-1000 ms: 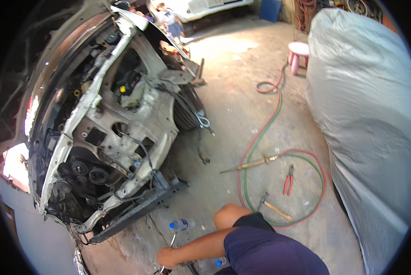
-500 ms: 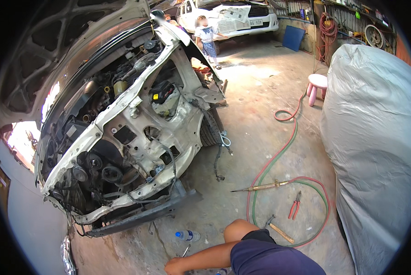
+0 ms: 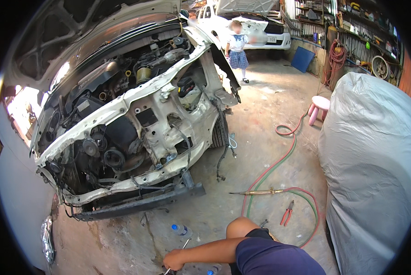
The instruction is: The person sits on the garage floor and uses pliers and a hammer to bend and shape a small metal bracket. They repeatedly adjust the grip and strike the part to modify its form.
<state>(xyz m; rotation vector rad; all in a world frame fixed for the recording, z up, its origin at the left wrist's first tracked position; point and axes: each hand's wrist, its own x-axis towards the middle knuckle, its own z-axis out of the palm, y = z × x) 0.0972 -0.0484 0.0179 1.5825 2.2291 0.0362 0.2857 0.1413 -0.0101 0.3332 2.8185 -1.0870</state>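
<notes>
My right hand (image 3: 173, 260) is closed around a thin silver metal rod (image 3: 186, 244) low in the view, close to the floor. One end of the rod rises above the fist and the other pokes out below; its exact kind does not show. Just beyond the hand, a clear plastic bottle with a blue cap (image 3: 181, 230) lies on the concrete. A second blue-capped bottle (image 3: 212, 271) shows partly beneath my forearm. My left hand is out of view. Ahead stands a white car with its front stripped (image 3: 118, 110), hood raised, above a dark bumper beam (image 3: 141, 205).
Right of my knee lie red-handled pliers (image 3: 286, 215), a brass torch (image 3: 260, 192) on red and green hoses (image 3: 283, 159), and a partly hidden hammer (image 3: 263, 223). A grey-covered bulk (image 3: 370, 151) and pink stool (image 3: 320, 103) stand right. A person (image 3: 237, 48) stands near another vehicle.
The view has shifted, bringing more of my right hand and the rod into sight. My sleeve now hides most of the hammer. The person in the background has changed stance.
</notes>
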